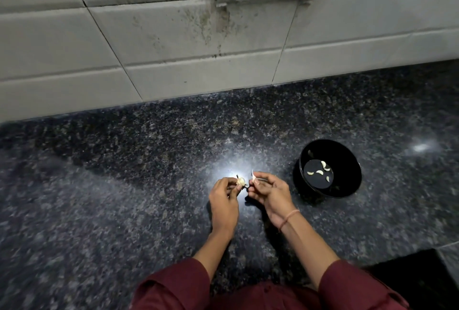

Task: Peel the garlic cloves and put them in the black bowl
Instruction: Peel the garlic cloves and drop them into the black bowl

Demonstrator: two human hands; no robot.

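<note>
Both hands work just left of the black bowl (347,173). The left hand (223,200) pinches a garlic clove (240,181) in curled fingertips, and the right hand (269,191) nips a papery flake of skin (253,175). Several peeled cloves (320,172) lie inside the bowl. The held clove looks light and firm, likely slick once bare. I'd grip its ends and tear the brittle skin from the tip.

The speckled dark granite counter (124,185) carries the black bowl (347,185).
</note>
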